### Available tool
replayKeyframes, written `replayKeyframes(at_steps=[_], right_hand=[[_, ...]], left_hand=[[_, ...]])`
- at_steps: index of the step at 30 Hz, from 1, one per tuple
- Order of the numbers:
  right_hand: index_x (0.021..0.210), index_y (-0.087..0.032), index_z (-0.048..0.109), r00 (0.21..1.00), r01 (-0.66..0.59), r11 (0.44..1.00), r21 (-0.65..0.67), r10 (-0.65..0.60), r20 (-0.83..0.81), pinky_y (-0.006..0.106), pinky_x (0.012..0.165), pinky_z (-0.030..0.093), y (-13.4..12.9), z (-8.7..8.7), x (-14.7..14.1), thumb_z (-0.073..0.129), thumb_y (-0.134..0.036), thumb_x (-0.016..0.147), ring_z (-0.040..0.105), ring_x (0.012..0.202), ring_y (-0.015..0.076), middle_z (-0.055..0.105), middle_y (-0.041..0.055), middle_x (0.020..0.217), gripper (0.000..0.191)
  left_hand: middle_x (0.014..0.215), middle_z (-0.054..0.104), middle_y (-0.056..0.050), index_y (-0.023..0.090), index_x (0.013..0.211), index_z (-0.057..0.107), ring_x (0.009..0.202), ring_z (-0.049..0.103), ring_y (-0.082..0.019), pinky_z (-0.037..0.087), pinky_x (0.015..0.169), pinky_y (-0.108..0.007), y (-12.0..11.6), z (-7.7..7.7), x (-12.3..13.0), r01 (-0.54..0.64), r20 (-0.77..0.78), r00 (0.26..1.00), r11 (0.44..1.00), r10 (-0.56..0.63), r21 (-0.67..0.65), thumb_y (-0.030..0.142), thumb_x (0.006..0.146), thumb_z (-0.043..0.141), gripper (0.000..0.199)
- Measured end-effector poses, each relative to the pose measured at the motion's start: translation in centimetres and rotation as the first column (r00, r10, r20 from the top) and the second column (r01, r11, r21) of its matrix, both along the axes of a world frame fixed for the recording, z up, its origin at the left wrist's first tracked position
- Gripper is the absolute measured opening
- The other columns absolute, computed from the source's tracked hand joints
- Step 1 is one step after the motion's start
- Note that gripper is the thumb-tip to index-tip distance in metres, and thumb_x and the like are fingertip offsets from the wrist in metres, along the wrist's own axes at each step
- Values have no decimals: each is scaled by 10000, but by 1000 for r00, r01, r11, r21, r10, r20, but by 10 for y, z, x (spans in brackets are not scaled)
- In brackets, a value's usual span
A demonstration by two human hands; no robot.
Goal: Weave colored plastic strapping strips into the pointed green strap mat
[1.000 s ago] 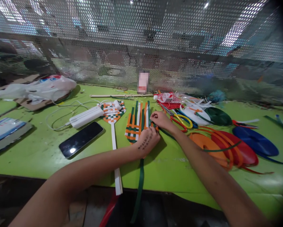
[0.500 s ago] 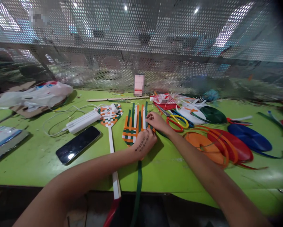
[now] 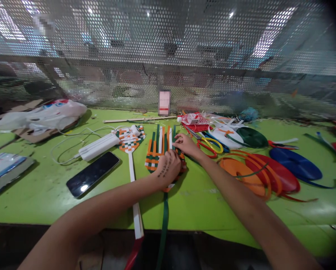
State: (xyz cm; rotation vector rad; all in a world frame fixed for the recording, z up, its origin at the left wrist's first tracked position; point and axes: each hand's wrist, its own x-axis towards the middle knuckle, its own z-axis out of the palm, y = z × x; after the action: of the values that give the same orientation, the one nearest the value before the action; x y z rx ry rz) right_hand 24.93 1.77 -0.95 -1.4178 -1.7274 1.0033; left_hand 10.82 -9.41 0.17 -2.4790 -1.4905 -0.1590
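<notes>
A half-woven piece of orange, green and white strips (image 3: 153, 159) lies mid-table, its loose strip ends pointing away from me. My left hand (image 3: 169, 168) rests on its right part with the fingers closed on the strips. My right hand (image 3: 184, 145) is at the upper right edge, thumb and fingertips pinched on the strips there. From the near tip a long green strip (image 3: 164, 213) hangs over the table edge. To the left lies a woven fan (image 3: 128, 139) in the same colours, with a white handle.
Left are a black phone (image 3: 93, 174), a white power strip (image 3: 99, 147) with a cable, and a plastic bag (image 3: 50, 114). Right are scissors (image 3: 209, 145) and orange (image 3: 238, 174), red, blue (image 3: 295, 164), green and white strip rolls. A perforated metal screen stands behind.
My left hand has shifted slightly left and away from me over the weave, uncovering more of its lower right part. My right hand has barely moved.
</notes>
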Motion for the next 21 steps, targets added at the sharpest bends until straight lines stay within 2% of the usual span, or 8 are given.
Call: replayKeyframes(at_steps=[4,9,14,21], right_hand=[[1143,-183,586,1000,5,998,-67,-5,-9,229,494,409,-3,5,0,724,-242,812,511,507,85,705,-5,861,364],[1143,-193,530,999,-14,997,-72,11,-42,220,524,399,-4,5,-1,691,-212,808,506,539,94,643,-45,771,372],[1110,-217,485,998,-50,998,-45,48,-41,228,551,404,-3,3,-1,654,-200,795,516,586,119,572,-76,712,357],[1209,-218,457,989,61,984,-167,-83,-126,219,417,344,-4,7,-3,729,-197,767,452,447,79,637,-66,771,519]], left_hand=[[977,627,-194,35,1131,662,810,579,-274,357,576,-319,1,1,1,-16,-8,1000,1000,16,-26,483,1057,419,515],[962,627,-186,12,1152,650,815,593,-276,348,557,-313,0,1,1,-16,-7,1000,1000,16,4,524,1050,433,565],[963,638,-174,34,1113,664,817,593,-262,350,579,-309,-2,3,1,-2,-11,1000,1000,2,27,471,1068,425,500],[971,644,-186,14,1123,669,814,594,-265,370,587,-312,-1,1,0,15,-23,1000,998,-14,54,470,1073,407,528]])
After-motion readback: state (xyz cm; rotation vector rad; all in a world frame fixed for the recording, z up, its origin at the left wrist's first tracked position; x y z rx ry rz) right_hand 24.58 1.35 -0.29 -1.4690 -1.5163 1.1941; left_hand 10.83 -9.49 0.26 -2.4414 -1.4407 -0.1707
